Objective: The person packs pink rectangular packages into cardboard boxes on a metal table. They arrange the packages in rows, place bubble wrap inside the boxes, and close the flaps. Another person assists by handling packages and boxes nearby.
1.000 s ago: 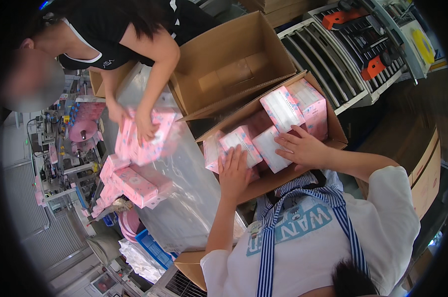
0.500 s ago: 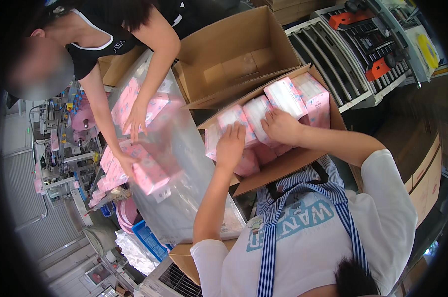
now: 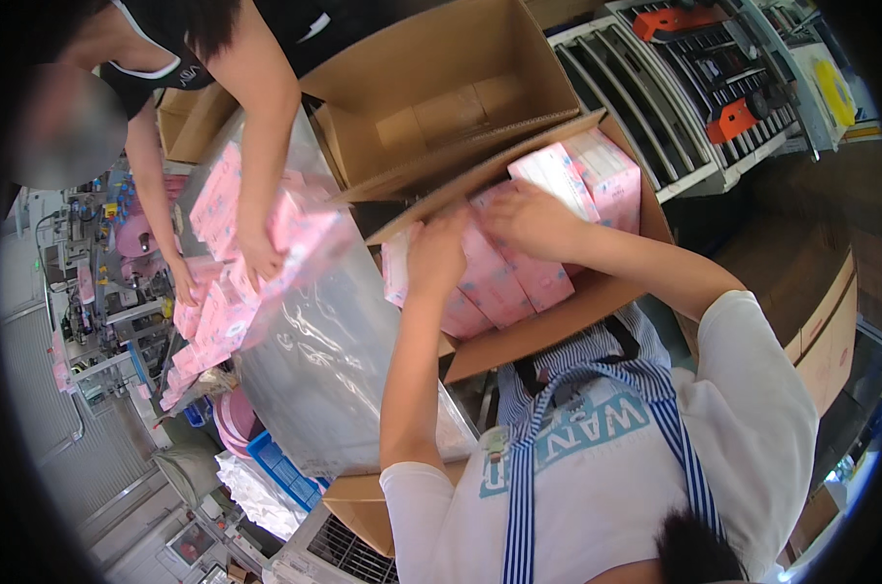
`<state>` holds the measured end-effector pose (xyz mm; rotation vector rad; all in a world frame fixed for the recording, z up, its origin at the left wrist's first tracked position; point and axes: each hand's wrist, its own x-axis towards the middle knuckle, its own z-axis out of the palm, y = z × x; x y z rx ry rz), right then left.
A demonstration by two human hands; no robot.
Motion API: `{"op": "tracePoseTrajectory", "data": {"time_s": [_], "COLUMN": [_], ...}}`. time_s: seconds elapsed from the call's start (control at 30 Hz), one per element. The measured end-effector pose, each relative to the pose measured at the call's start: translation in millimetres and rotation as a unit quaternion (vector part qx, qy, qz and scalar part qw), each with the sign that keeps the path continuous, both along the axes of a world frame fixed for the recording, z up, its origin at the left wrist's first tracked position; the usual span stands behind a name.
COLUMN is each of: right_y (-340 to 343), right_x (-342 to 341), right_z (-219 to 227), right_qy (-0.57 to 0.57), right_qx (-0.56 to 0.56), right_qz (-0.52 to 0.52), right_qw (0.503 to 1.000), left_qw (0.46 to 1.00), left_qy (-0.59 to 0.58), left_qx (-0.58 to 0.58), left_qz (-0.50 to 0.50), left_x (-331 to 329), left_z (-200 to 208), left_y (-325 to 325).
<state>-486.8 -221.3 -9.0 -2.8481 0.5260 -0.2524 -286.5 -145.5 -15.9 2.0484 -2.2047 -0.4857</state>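
Since half a second ago, your left hand point(image 3: 436, 255) and right hand point(image 3: 532, 224) have drawn closer together, nearer the packed carton's point(image 3: 538, 328) far wall. Left of that carton, a co-worker's hands point(image 3: 258, 259) are on loose pink packs point(image 3: 312, 232). Toward its left end your left hand lies over the boxed packs point(image 3: 495, 287), and near its middle your right hand does too; blur hides the fingers, so you cannot tell whether either grips one. Beyond its far right corner is a roller conveyor point(image 3: 636, 102).

1 head cam, wide fisheye, faces down; close abv. L hand point(image 3: 436, 255), R hand point(image 3: 533, 222) & open carton point(image 3: 546, 331).
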Motion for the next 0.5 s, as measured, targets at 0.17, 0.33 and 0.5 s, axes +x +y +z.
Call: {"op": "tracePoseTrajectory", "data": {"time_s": [0.17,0.33,0.5], "right_y": [-7,-17,-28], "right_x": [-85,-62,-49], "right_z": [23,8,4], "right_qy": [0.054,0.120,0.125], "right_qx": [-0.064,-0.156,-0.159], "right_qz": [-0.108,-0.077,-0.054], "right_qw": [0.991,0.978,0.978], "left_qw": [0.992,0.988,0.991], "left_qy": [-0.091,-0.064,-0.033], "left_qx": [0.030,0.077,0.040], "left_qz": [0.086,0.116,0.120], "left_x": [-7,26,34], "left_z": [63,19,-4], "left_y": [46,69,54]}}
